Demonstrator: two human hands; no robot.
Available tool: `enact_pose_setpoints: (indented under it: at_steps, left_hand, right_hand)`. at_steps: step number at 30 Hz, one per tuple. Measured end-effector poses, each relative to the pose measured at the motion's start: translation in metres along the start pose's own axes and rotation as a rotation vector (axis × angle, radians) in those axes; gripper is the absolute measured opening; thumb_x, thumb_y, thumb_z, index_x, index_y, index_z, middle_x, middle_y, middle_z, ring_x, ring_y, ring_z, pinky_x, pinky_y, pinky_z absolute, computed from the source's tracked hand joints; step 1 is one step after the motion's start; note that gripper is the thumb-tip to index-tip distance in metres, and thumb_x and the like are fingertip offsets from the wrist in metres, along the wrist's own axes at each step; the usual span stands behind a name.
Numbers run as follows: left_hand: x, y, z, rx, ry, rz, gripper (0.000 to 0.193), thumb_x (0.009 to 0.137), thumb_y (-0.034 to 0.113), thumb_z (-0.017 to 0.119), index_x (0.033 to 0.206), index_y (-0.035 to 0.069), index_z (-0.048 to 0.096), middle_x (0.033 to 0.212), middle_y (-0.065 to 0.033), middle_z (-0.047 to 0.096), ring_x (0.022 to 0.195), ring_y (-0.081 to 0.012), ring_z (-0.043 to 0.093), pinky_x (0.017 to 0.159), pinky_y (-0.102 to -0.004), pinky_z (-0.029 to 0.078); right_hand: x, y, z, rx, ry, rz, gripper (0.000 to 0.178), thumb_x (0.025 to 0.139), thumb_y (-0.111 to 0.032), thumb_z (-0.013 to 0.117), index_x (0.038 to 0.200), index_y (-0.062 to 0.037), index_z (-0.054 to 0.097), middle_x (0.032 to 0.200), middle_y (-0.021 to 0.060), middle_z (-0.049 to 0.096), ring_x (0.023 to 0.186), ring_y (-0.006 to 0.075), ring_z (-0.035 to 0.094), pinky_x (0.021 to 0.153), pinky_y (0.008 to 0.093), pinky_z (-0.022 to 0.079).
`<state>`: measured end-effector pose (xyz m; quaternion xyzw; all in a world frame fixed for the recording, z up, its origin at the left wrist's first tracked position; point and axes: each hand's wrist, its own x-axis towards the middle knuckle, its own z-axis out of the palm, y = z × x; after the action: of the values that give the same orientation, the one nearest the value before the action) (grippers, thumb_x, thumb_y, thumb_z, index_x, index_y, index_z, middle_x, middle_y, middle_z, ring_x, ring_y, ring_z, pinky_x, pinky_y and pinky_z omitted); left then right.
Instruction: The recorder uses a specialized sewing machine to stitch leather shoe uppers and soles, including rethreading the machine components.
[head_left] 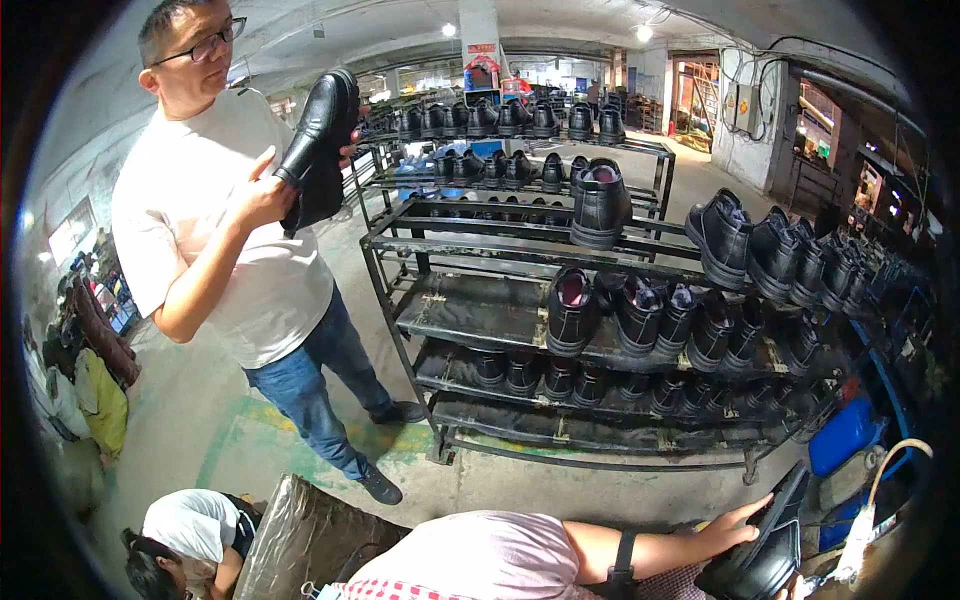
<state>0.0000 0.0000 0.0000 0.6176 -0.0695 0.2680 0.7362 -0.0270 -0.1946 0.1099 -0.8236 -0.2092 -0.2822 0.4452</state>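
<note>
Gripping a glossy black leather shoe (775, 550) with the left hand (733, 532) at the lower right of the frame, fingers stretched along the upper edge. Wearing a black band (624, 556) on that arm, past a pale pink sleeve (500, 550). Cannot tell whether the right hand (788, 588) is gripping or loose, with only a sliver showing beneath the shoe at the lower edge. Can see just right of the shoe a white fitting (857, 545) on a cream cord, and above it a blue plastic container (848, 438).

Facing a tall black metal rack (470, 305) across the middle and right, loaded with black leather shoes (638, 318), mostly heels forward. Can see at upper left a standing person (240, 280) in a white T-shirt and blue jeans, with black footwear (320, 150) raised in both hands. Can see at lower left a bent-over person (195, 522) in a white top, beside a bulky block wrapped in crinkled brownish plastic (300, 540).
</note>
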Motion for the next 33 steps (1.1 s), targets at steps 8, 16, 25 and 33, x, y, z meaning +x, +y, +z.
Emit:
enact_pose_setpoints:
  at_steps: [8,16,25,33]
  left_hand:
    - [-0.010,0.004,-0.007,-0.282,-0.074,-0.210,0.062,0.088,0.016,0.044,0.146,0.006,0.025,0.147,-0.0075,0.034,0.127,-0.0140,0.037,0.106,-0.0251,0.026]
    - [-0.001,-0.007,0.005,-0.325,-0.010,0.033,0.063,0.088,0.006,0.043,0.146,0.000,0.020,0.153,-0.0085,0.022,0.139,-0.0154,0.021,0.111,-0.0269,0.017]
    - [-0.008,0.023,0.001,-0.108,-0.056,0.036,0.066,0.084,0.008,0.044,0.146,0.003,0.023,0.152,-0.0095,0.023,0.139,-0.0179,0.022,0.112,-0.0303,0.017]
    - [-0.019,0.044,-0.018,0.019,-0.030,0.014,0.069,0.081,0.009,0.045,0.146,0.007,0.025,0.152,-0.0104,0.025,0.139,-0.0201,0.022,0.112,-0.0333,0.017]
  right_hand:
    - [0.009,-0.001,-0.005,-0.152,-0.215,-0.390,0.024,0.085,-0.001,0.061,0.108,0.0044,0.065,0.107,0.0183,0.066,0.097,0.0287,0.064,0.088,0.0351,0.048]
    - [0.018,0.016,-0.006,-0.166,-0.258,-0.542,0.025,0.080,-0.002,0.064,0.105,0.0006,0.066,0.099,0.0177,0.067,0.084,0.0317,0.064,0.077,0.0376,0.050]
    - [0.013,0.016,0.002,-0.067,-0.311,-0.467,0.024,0.080,-0.003,0.064,0.104,0.0004,0.066,0.096,0.0171,0.067,0.081,0.0320,0.064,0.075,0.0381,0.050]
    - [0.004,0.043,0.016,0.076,-0.375,-0.360,0.024,0.080,-0.003,0.064,0.104,0.0003,0.066,0.093,0.0166,0.067,0.079,0.0324,0.063,0.074,0.0386,0.050]
